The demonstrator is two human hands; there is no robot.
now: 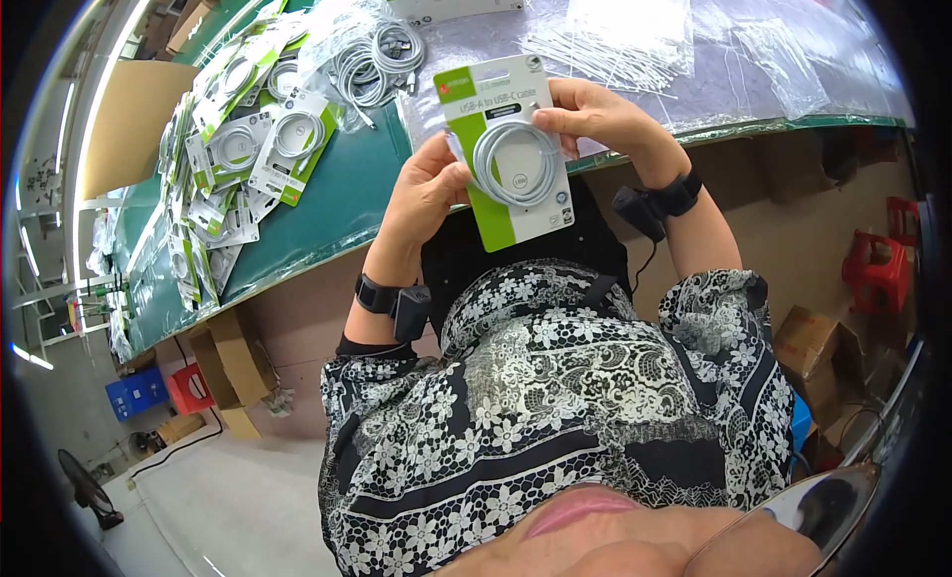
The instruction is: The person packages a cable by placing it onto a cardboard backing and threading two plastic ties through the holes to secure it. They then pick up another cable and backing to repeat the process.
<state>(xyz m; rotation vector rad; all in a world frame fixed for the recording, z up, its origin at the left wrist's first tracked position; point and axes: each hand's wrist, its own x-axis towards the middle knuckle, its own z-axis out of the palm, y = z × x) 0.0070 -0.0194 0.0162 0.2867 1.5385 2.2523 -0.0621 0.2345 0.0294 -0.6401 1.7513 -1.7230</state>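
Observation:
Between my two hands, a green and white cable card (555, 205) is held up at the table's near edge. A coiled pale cable (478, 166) sits on the front of the card. My left hand (428, 185) grips its left edge, thumb in front and fingers behind. The upper right edge is pinched by my right hand (600, 119), its thumb on the front and its other fingers partly hidden. Left of my hands lies a heap of similar carded cables (238, 146). Just beyond them is a bundle of loose coiled cables (377, 66) in clear plastic.
White cable ties (620, 57) lie spread over plastic at the far right of the table (342, 205). Another card (451, 0) is at the far edge of view. Cardboard boxes (233, 359) and red stools (878, 275) stand below table height.

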